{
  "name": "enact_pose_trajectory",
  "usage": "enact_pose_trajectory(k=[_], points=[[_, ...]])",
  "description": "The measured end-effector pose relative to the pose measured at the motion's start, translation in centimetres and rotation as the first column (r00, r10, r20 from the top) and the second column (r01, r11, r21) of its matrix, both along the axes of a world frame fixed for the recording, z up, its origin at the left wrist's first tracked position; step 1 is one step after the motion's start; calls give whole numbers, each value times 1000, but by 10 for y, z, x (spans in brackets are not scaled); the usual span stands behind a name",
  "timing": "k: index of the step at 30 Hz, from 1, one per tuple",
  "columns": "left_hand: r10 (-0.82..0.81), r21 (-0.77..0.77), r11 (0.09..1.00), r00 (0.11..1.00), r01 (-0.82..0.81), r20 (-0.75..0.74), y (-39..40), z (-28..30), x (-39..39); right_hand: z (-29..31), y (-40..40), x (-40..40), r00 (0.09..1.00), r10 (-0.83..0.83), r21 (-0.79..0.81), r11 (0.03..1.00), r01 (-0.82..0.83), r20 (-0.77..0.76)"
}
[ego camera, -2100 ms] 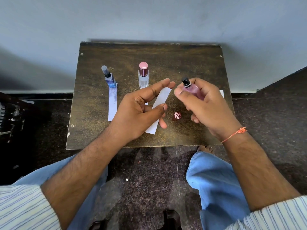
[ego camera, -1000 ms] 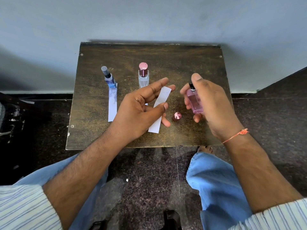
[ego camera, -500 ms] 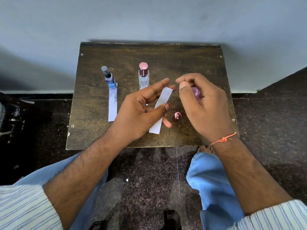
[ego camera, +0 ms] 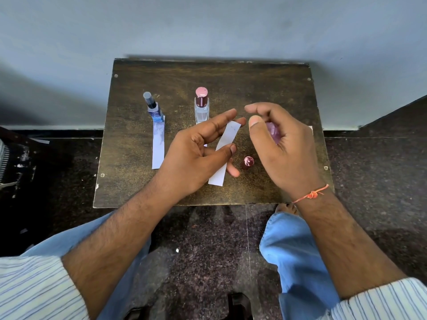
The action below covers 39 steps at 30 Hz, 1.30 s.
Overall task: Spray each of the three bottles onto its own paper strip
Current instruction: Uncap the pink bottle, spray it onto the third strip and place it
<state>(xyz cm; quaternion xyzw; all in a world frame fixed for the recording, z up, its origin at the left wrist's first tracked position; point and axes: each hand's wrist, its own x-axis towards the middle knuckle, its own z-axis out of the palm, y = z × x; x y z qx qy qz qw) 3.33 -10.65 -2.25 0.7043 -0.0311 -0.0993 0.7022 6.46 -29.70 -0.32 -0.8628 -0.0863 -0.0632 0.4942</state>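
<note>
Pinching a white paper strip [ego camera: 223, 150] between thumb and fingers, the left hand [ego camera: 196, 155] holds it tilted above the table [ego camera: 129, 144], its upper end pointing toward one o'clock; the right hand [ego camera: 285, 146] sits just beside it at three o'clock, fingers curled round a pink bottle [ego camera: 272, 132], of which only a blurred patch shows between thumb and palm; whether its nozzle is pressed cannot be told; an orange thread [ego camera: 310, 195] circles the right wrist. Below the gap between the hands, at six o'clock from the pink bottle, a small round pink cap [ego camera: 248, 161] stands on the table, apart from both hands. At eleven o'clock from the left hand a clear bottle [ego camera: 202, 107] with a pink cap stands upright; farther off at ten o'clock a blue bottle [ego camera: 154, 109] with a grey cap stands upright on the far end of a second strip [ego camera: 158, 148], which lies flat and runs toward the near edge. A white corner of paper [ego camera: 310, 129] peeks out at three o'clock behind the right hand. Light blue trouser legs [ego camera: 298, 255] and striped sleeves [ego camera: 34, 287] fill the near side, over a dark speckled floor [ego camera: 203, 245].
</note>
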Motion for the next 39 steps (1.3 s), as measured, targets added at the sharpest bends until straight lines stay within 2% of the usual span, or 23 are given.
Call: enact_pose_trajectory(k=[11, 15, 20, 24, 32, 39], points=[[-2, 21, 1000, 1000, 3, -10, -1, 1, 0, -1, -1, 0, 999, 16, 36, 999, -15, -34], [6, 28, 1000, 1000, -6, -3, -2, 2, 1, 0, -3, 3, 989, 14, 156, 988, 9, -146], [3, -5, 1000, 1000, -3, -1, -3, 5, 1, -1, -10, 8, 962, -53, 250, 961, 123, -268], [-1, -26, 1000, 1000, 1, 1, -7, 7, 2, 2, -12, 8, 930, 0, 380, 913, 151, -368], [-29, -38, 999, 999, 30, 16, -12, 9, 4, -1, -19, 7, 850, 130, 427, 896, 119, -511], [-75, -51, 996, 997, 75, 9, -17, 7, 4, 0, -22, 9, 845, 93, 455, 870, 188, -526]])
